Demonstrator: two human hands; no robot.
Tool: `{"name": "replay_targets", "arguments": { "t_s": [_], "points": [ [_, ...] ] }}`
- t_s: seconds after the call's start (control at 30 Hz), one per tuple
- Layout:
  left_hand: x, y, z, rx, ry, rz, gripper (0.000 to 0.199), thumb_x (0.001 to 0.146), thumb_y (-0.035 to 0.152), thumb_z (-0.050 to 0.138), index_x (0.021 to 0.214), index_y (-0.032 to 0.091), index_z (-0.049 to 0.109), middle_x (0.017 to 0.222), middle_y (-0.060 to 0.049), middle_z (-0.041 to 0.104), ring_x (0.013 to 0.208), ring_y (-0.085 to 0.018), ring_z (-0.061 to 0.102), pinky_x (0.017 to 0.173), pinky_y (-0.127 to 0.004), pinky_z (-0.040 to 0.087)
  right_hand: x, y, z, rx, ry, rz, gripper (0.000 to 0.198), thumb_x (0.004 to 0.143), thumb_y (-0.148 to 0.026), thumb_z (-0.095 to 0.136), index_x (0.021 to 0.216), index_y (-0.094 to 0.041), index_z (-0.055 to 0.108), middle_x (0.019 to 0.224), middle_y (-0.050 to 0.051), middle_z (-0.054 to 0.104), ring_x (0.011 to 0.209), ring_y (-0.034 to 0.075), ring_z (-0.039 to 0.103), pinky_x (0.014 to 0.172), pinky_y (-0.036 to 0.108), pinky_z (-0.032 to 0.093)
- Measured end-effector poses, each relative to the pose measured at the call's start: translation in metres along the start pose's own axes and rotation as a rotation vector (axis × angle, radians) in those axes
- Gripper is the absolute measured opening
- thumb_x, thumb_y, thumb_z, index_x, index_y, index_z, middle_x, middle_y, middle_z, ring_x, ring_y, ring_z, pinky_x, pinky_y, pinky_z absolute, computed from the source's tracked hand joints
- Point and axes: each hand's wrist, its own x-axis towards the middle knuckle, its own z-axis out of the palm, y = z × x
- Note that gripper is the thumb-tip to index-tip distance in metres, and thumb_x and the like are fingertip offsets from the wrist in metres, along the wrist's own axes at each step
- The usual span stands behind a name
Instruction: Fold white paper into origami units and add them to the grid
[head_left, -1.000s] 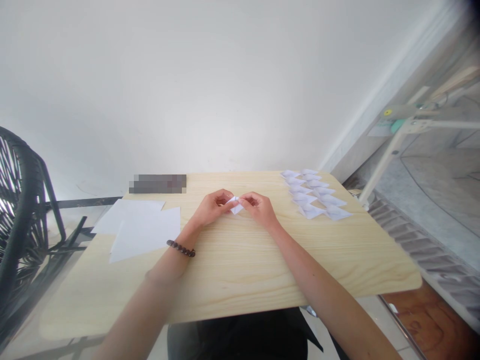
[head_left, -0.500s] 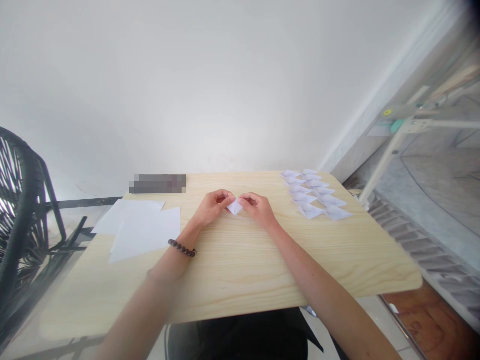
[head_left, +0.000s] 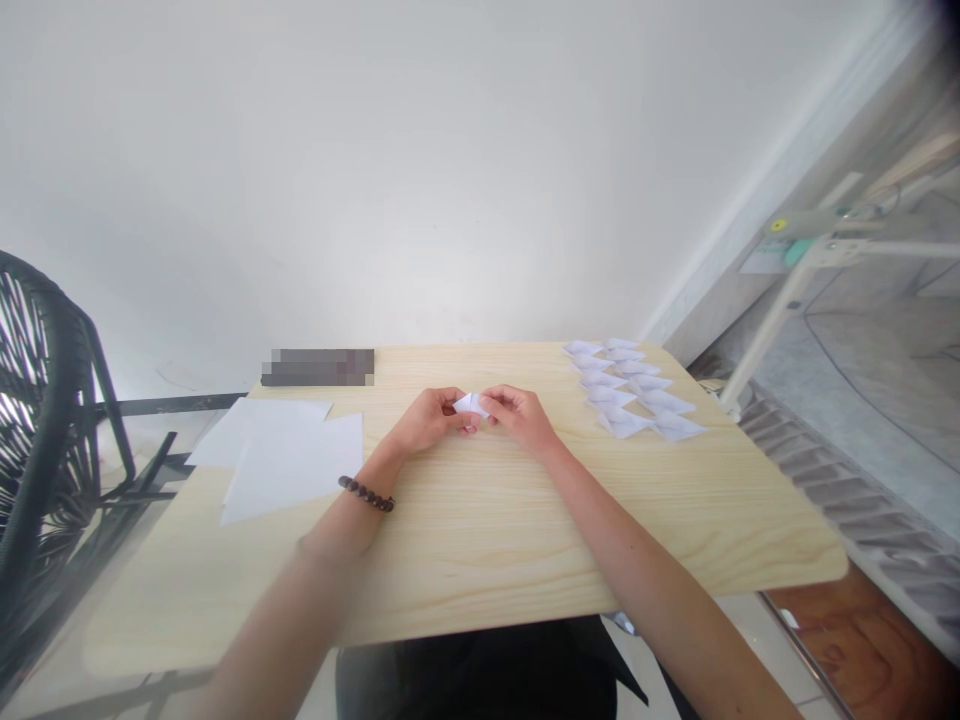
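Between my hands, over the middle of the wooden table (head_left: pixel 480 560), is a small piece of folded white paper (head_left: pixel 471 403). My left hand (head_left: pixel 429 420) grips its left side and lower edge, thumb in front. On the right, my right hand (head_left: pixel 517 415) pinches the other side between thumb and fingers. The fingers cover part of the paper, so its full shape is hidden. Several folded white paper pieces (head_left: pixel 611 420) with pointed ends lie in two columns to the right of my hands.
Flat white paper sheets (head_left: pixel 292 465) overlap on the table's left side. A blurred-out dark rectangle (head_left: pixel 319 368) lies at the back left. A black woven chair (head_left: pixel 52 400) stands left of the table, a white metal frame (head_left: pixel 772 320) to the right. Behind is a white wall (head_left: pixel 450 170).
My left thumb has moved down to the paper's lower edge. The paper, which showed a downward point before, now shows a wider shape with its peak upward. My right hand keeps its pinch.
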Motion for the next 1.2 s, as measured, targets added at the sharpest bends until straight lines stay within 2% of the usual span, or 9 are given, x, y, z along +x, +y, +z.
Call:
{"name": "replay_targets", "arguments": {
  "t_s": [0.23, 0.37, 0.5, 0.63, 0.77, 0.97, 1.2],
  "points": [
    [-0.0017, -0.0001, -0.0019, 0.016, 0.002, -0.072, 0.032, 0.064, 0.034, 0.068, 0.084, 0.011, 0.06, 0.077, -0.007, 0.065, 0.071, -0.017, 0.06, 0.069, -0.031, 0.047, 0.001, 0.0021, 0.0005, -0.006, 0.035, -0.001, 0.026, 0.071, -0.039, 0.056, 0.078, -0.015, 0.061, 0.063, 0.002, 0.06, 0.05, 0.01, 0.052, 0.049, 0.021, 0.043],
    [-0.0001, -0.0037, -0.0023, -0.014, 0.012, -0.06, 0.034, 0.062, 0.033, 0.069, 0.087, 0.012, 0.06, 0.08, -0.006, 0.065, 0.076, -0.019, 0.06, 0.072, -0.033, 0.046, 0.0002, 0.0011, 0.0019, -0.033, 0.061, 0.004, 0.029, 0.071, -0.042, 0.056, 0.08, -0.015, 0.061, 0.065, 0.002, 0.062, 0.052, 0.011, 0.055, 0.05, 0.022, 0.045],
    [0.0015, -0.0058, -0.004, -0.021, 0.038, -0.035, 0.029, 0.063, 0.032, 0.068, 0.083, 0.012, 0.061, 0.078, -0.005, 0.066, 0.075, -0.019, 0.06, 0.073, -0.032, 0.045, -0.0028, -0.0018, 0.0035, -0.12, 0.041, -0.016, 0.032, 0.074, -0.047, 0.051, 0.074, -0.016, 0.06, 0.059, 0.001, 0.06, 0.049, 0.009, 0.051, 0.046, 0.02, 0.042],
    [-0.0003, -0.0027, -0.0061, -0.07, -0.033, -0.023, 0.026, 0.063, 0.03, 0.069, 0.082, 0.013, 0.062, 0.081, -0.005, 0.066, 0.077, -0.018, 0.06, 0.073, -0.03, 0.045, -0.0049, -0.004, 0.0024, -0.219, -0.004, -0.082, 0.037, 0.079, -0.047, 0.044, 0.064, -0.016, 0.057, 0.054, -0.001, 0.055, 0.045, 0.007, 0.044, 0.046, 0.019, 0.036],
    [-0.0021, -0.0006, -0.0062, -0.103, -0.063, -0.008, 0.022, 0.064, 0.027, 0.069, 0.079, 0.013, 0.063, 0.075, -0.003, 0.065, 0.073, -0.016, 0.059, 0.07, -0.028, 0.044, -0.0043, -0.005, -0.0001, -0.211, -0.066, -0.066, 0.04, 0.08, -0.049, 0.043, 0.058, -0.016, 0.053, 0.049, -0.003, 0.051, 0.043, 0.007, 0.039, 0.045, 0.019, 0.032],
    [0.0006, -0.0037, -0.0052, -0.081, 0.028, -0.019, 0.026, 0.063, 0.028, 0.07, 0.081, 0.011, 0.062, 0.078, -0.005, 0.066, 0.075, -0.017, 0.059, 0.073, -0.03, 0.044, -0.0028, -0.0025, -0.0004, -0.212, -0.014, -0.065, 0.039, 0.079, -0.05, 0.044, 0.06, -0.016, 0.053, 0.049, -0.003, 0.05, 0.043, 0.007, 0.04, 0.045, 0.019, 0.031],
    [0.0003, -0.0018, -0.0053, -0.069, -0.002, -0.025, 0.026, 0.062, 0.029, 0.071, 0.078, 0.01, 0.063, 0.075, -0.005, 0.066, 0.072, -0.017, 0.06, 0.071, -0.03, 0.046, -0.0029, -0.0026, -0.0027, -0.213, -0.061, -0.047, 0.04, 0.079, -0.05, 0.043, 0.061, -0.016, 0.054, 0.049, -0.003, 0.05, 0.043, 0.007, 0.041, 0.045, 0.019, 0.032]
  ]
}}
